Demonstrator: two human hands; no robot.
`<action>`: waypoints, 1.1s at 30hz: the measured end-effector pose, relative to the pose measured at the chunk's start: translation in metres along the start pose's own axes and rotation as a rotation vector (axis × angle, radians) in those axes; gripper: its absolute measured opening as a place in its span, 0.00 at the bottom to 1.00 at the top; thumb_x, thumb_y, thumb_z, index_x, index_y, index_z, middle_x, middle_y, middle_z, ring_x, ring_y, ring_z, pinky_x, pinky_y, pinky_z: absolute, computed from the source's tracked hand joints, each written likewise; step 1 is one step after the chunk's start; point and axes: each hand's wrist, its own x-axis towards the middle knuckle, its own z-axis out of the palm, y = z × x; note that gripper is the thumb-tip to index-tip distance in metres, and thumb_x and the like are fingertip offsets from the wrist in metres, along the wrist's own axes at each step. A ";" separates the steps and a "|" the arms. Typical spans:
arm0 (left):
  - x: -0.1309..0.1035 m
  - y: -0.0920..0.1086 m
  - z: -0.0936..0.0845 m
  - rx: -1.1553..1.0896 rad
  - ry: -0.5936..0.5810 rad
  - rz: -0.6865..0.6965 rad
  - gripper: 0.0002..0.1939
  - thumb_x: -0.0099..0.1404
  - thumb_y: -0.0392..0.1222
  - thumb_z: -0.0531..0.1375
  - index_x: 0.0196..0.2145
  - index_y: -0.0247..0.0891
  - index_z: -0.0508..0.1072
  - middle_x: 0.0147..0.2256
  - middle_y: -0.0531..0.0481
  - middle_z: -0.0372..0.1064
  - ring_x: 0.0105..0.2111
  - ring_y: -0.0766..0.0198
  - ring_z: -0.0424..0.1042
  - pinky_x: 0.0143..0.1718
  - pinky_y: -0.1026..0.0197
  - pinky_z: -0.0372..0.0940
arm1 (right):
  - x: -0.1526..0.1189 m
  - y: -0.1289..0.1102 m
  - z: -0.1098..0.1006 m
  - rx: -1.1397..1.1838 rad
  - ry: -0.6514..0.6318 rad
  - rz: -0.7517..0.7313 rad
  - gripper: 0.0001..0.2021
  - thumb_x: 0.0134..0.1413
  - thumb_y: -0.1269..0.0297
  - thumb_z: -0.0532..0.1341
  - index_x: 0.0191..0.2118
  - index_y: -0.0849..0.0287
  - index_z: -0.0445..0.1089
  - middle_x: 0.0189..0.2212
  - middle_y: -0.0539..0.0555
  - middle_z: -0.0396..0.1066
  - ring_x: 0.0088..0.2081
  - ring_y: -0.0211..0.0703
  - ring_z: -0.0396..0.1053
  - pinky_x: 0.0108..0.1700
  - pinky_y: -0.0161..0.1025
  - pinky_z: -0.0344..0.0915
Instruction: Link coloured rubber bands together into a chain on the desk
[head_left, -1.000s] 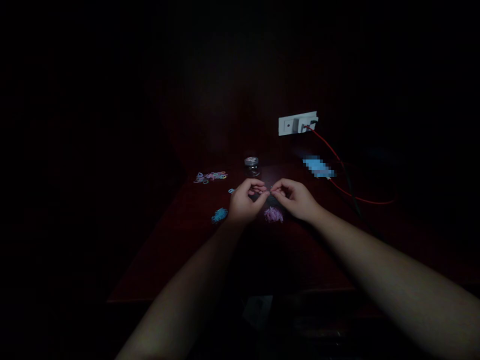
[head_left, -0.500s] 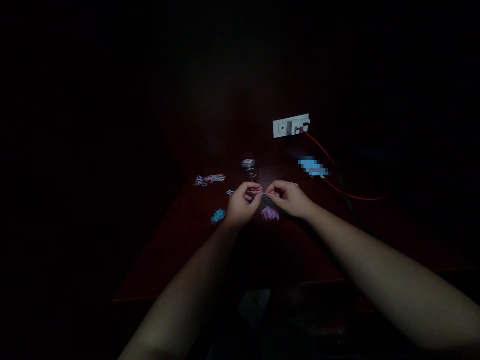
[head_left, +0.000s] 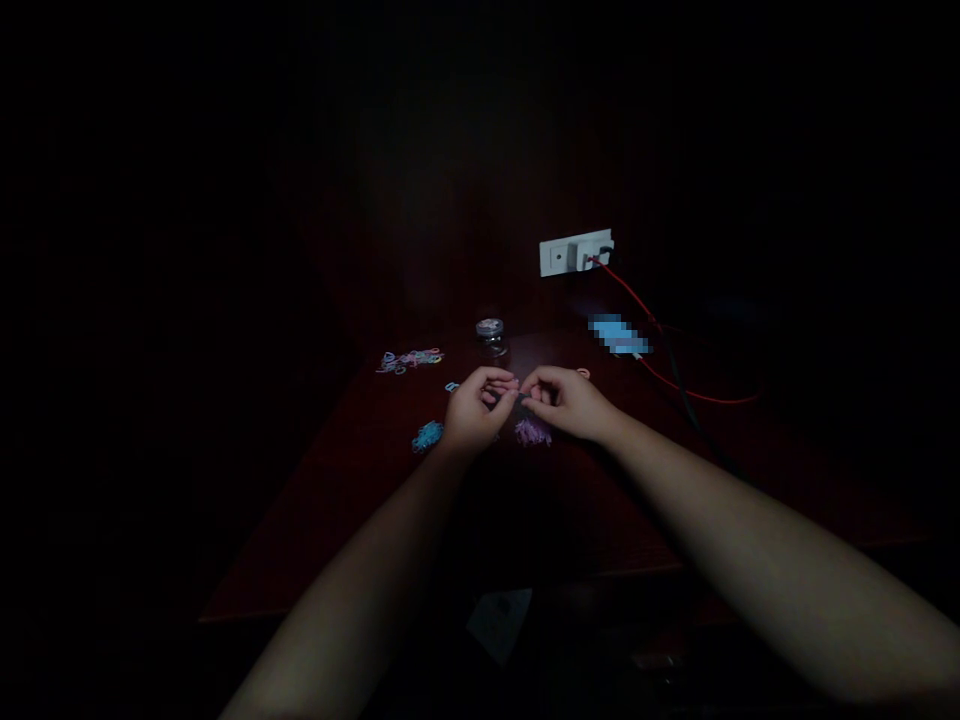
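My left hand [head_left: 478, 408] is closed in a pinch, its thumb against the fingertips. Close on its right, my right hand [head_left: 564, 402] pinches too, so the two sets of fingertips almost meet above the table. Whatever they grip is too small and dark to make out. Just below the fingertips lies a pile of purple rubber bands [head_left: 533, 432]. A pile of blue rubber bands [head_left: 427, 437] rests left of my left wrist. A pale blue loop [head_left: 451, 387] sits beside my left hand, and an orange loop [head_left: 583, 373] shows behind my right.
Behind my hands stands a clear lidded jar [head_left: 491, 337]. Mixed coloured loops [head_left: 409, 360] are spread at the back left of the dark red table [head_left: 337, 520]. A blurred blue phone-like object [head_left: 619, 335] has a red cable [head_left: 694, 398] running to the wall socket [head_left: 576, 253].
My right hand has come closer to my left, and the thin pale strand seen between the fingertips no longer shows. The whole view has shifted slightly, with things sitting further left.
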 end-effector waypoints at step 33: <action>0.000 -0.002 0.001 -0.084 -0.006 -0.090 0.12 0.55 0.38 0.66 0.38 0.36 0.72 0.34 0.46 0.75 0.34 0.65 0.74 0.32 0.65 0.64 | 0.001 0.000 0.004 -0.057 0.098 0.016 0.07 0.53 0.66 0.59 0.33 0.63 0.73 0.25 0.51 0.68 0.25 0.35 0.61 0.27 0.33 0.57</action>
